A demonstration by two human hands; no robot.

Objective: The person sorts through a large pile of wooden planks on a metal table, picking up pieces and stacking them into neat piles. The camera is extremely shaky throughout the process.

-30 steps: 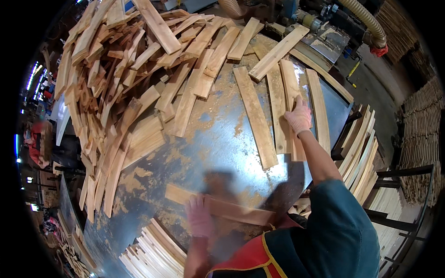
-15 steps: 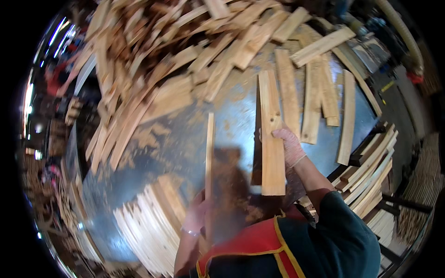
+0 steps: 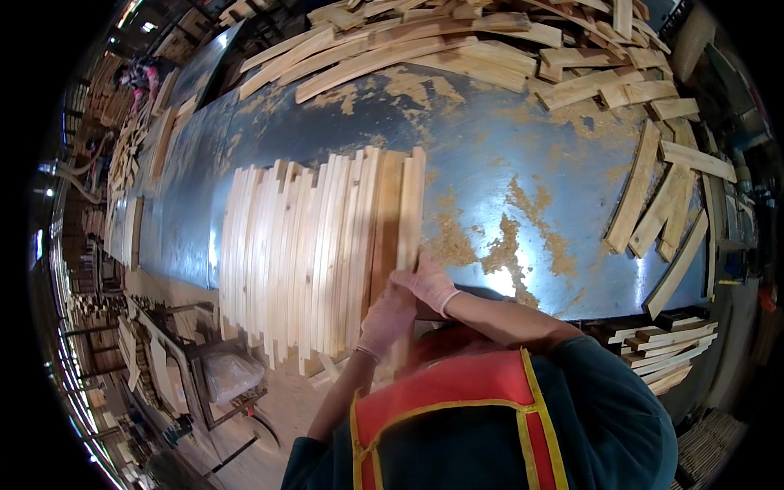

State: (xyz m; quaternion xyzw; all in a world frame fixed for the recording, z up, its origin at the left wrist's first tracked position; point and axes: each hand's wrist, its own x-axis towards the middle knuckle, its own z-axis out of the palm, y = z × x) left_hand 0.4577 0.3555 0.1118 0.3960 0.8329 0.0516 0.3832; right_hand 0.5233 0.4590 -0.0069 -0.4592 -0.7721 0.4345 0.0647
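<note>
A row of pale wooden boards (image 3: 314, 245) stands packed side by side on a metal-topped table (image 3: 457, 135), slightly left of the middle. At the row's right end is a wooden board (image 3: 413, 200) that both my hands hold by its near part. My left hand (image 3: 387, 320), in a light pinkish glove, is closed about the near end, partly blurred. Over the board's right side lies my right hand (image 3: 428, 284), gloved too, with its fingers closed on the edge and touching the left hand. Some of the fingers are hidden.
Loose boards (image 3: 384, 69) lie piled along the far side, and more (image 3: 635, 186) are scattered at the right. Sawdust (image 3: 506, 241) covers patches of the tabletop. A board stack (image 3: 665, 355) is beyond the right edge; a metal-framed cart (image 3: 196, 376) stands lower left. Another person (image 3: 147, 77) is far left.
My view has turned left. The boards I held apart, one in each hand, have come to the right end of the row, and my hands are now together there.
</note>
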